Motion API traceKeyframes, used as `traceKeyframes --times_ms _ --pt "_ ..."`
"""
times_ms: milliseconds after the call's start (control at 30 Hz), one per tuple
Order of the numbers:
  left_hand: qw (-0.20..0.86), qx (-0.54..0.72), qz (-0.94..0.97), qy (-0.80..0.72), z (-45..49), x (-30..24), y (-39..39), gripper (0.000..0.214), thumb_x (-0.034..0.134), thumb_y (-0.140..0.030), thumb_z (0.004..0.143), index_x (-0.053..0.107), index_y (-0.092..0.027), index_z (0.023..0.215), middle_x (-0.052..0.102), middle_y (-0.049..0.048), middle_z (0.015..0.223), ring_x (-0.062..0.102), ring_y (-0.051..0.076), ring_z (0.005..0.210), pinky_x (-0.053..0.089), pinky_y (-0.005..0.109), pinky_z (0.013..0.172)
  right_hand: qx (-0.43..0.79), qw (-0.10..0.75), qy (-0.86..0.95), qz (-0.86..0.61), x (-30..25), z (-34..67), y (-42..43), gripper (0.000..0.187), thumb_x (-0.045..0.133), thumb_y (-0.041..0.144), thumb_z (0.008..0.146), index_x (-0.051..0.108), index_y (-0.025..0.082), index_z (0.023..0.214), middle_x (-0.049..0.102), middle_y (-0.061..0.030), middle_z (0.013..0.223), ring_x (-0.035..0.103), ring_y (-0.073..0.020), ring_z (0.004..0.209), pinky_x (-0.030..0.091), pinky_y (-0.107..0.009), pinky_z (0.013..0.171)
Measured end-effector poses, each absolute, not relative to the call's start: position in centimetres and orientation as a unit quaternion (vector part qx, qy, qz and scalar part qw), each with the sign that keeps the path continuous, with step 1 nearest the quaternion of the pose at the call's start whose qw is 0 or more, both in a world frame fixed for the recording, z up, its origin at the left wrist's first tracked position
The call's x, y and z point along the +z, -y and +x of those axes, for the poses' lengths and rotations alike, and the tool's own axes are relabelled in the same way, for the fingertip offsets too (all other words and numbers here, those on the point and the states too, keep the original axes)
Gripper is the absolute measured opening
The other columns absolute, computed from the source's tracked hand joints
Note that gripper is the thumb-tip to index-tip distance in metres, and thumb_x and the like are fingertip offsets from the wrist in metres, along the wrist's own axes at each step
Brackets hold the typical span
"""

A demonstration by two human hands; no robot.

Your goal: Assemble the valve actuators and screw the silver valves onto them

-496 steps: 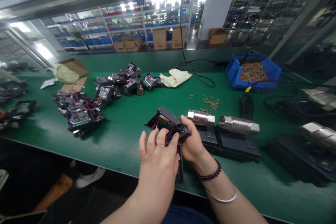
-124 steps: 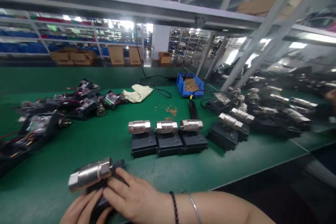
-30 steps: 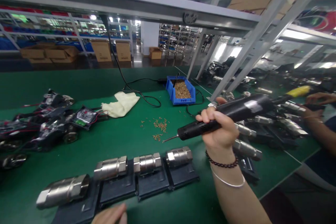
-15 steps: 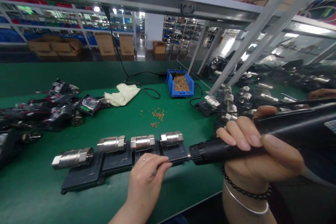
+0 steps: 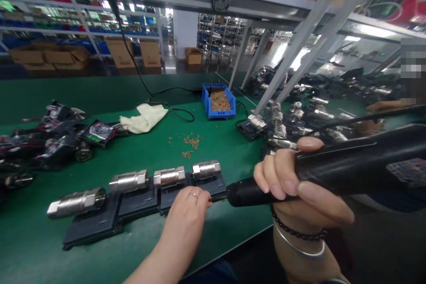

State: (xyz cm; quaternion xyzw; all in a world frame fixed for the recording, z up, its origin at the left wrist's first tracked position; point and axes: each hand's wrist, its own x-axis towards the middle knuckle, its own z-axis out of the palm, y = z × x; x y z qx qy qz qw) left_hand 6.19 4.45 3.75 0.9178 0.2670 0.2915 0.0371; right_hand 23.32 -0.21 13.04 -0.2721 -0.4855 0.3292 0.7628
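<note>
My right hand point(image 5: 293, 177) is wrapped round a black electric screwdriver point(image 5: 349, 159), held nearly level and pointing left. Its thin bit point(image 5: 219, 197) reaches the fingertips of my left hand point(image 5: 189, 208). Those fingers are pinched together at the bit's tip, and whatever is between them is hidden. Just behind the left hand, several dark flat housings point(image 5: 95, 224) lie side by side in a row, each with a shiny metal hex-ended fitting point(image 5: 128, 181) at its far edge. The right-most housing point(image 5: 213, 185) is nearest to the bit.
Loose small brass-coloured screws point(image 5: 192, 142) lie beyond the row, before a blue bin point(image 5: 219, 113) full of them. A pale cloth point(image 5: 143, 119) and wired assemblies point(image 5: 63, 135) sit left. More metal fittings point(image 5: 279, 120) crowd the right, near slanted posts and another person's hand point(image 5: 382, 105).
The view has shifted slightly to the right. The screwdriver and my right hand have come nearer the left hand, whose fingers have turned so their tips are less visible.
</note>
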Motion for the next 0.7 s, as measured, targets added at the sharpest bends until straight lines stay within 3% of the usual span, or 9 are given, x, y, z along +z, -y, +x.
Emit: traceKeyframes --times_ms 67,167,367,500,700 --pt "0.011 0.301 0.916 -0.264 6.6 3.8 -5.1 0.009 0.057 -0.013 0.088 0.061 -0.015 0.096 0.071 0.0101 0.096 0.067 0.025 0.090 0.057 0.039 0.079 0.318 0.749 0.497 -0.301 12.8 23.6 0.4 0.028 0.070 0.029 0.078 0.062 0.032 0.105 0.041 0.0070 0.052 0.042 -0.0111 0.042 0.044 -0.027 0.046" --pt "-0.047 0.300 0.910 -0.282 7.3 3.2 -6.8 0.042 0.068 -0.021 0.083 0.055 -0.007 0.121 0.066 0.0200 0.118 0.061 0.034 0.113 0.051 0.050 0.095 0.300 0.710 0.508 -0.385 11.7 24.3 0.3 0.032 0.069 0.019 0.078 0.062 0.029 0.108 0.052 0.0053 0.059 0.051 -0.0121 0.050 0.048 -0.029 0.052" --pt "-0.082 0.273 0.917 -0.278 8.5 1.1 -9.1 0.034 0.056 -0.014 0.090 0.057 -0.010 0.124 0.068 0.0179 0.120 0.066 0.030 0.106 0.053 0.046 0.092 0.276 0.673 0.510 -0.459 9.3 25.6 -1.0 0.035 0.069 0.016 0.076 0.061 0.025 0.109 0.057 0.0049 0.064 0.053 -0.0122 0.053 0.048 -0.029 0.054" --pt "-0.084 0.281 0.912 -0.287 8.7 1.0 -8.9 0.033 0.057 -0.012 0.088 0.059 -0.010 0.121 0.069 0.0169 0.117 0.067 0.030 0.102 0.054 0.047 0.089 0.281 0.676 0.502 -0.460 8.8 25.6 -1.8 0.034 0.069 0.014 0.075 0.061 0.024 0.106 0.058 0.0055 0.063 0.053 -0.0110 0.053 0.048 -0.027 0.053" --pt "-0.064 0.272 0.916 -0.287 8.6 1.2 -8.9 0.033 0.052 -0.014 0.091 0.058 -0.012 0.124 0.069 0.0175 0.116 0.067 0.029 0.103 0.052 0.047 0.091 0.290 0.668 0.500 -0.469 8.5 25.3 -2.3 0.024 0.069 0.014 0.073 0.060 0.022 0.093 0.057 0.0055 0.061 0.053 -0.0105 0.052 0.048 -0.026 0.052"
